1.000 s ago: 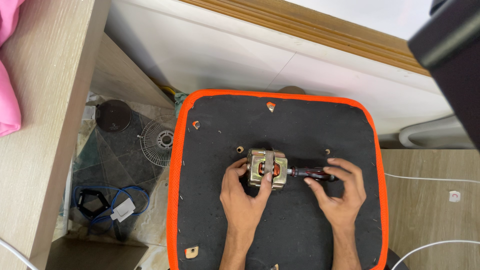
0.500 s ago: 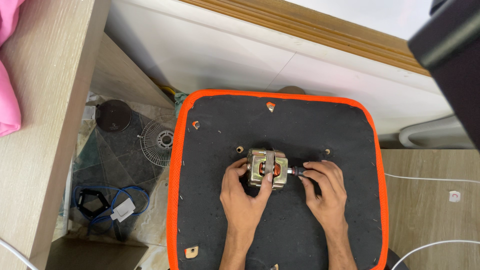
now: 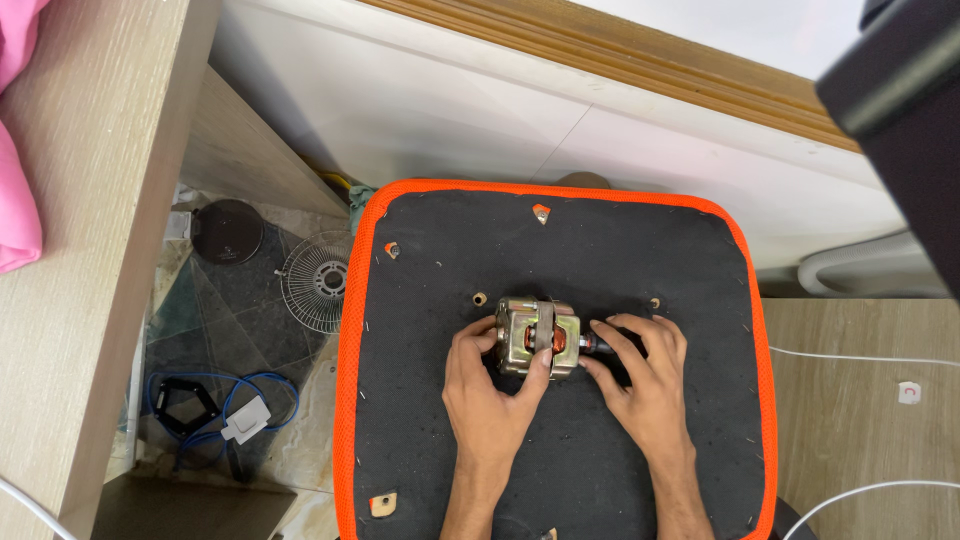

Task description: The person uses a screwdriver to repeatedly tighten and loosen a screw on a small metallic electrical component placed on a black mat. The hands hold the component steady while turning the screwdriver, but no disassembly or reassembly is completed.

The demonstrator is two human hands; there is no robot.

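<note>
A small metal electric motor with copper-coloured windings (image 3: 537,337) lies near the middle of a black padded board with an orange mesh rim (image 3: 346,400), seen from above; the left hand (image 3: 490,395) wraps the motor's near and left sides, fingers curled against the casing and thumb pressed on its front edge, grasping it; the right hand (image 3: 645,385) sits just beside the motor's right end, its fingertips pinched around the dark shaft (image 3: 596,342) that juts from the casing, the rest of that hand resting on the black surface; both forearms enter from the bottom edge of the view. Several small tan scraps lie scattered on the board, one small tan ring (image 3: 479,298) just up and left of the motor. To the left of the board, lower down on the floor, rest a round wire fan guard (image 3: 315,281), a dark round disc (image 3: 227,231) and a blue cable coiled around a black frame (image 3: 200,405); a pale wooden tabletop (image 3: 90,300) runs along the left edge with a pink cloth (image 3: 18,190) on it; a white cable (image 3: 860,355) crosses the wooden surface at right.
</note>
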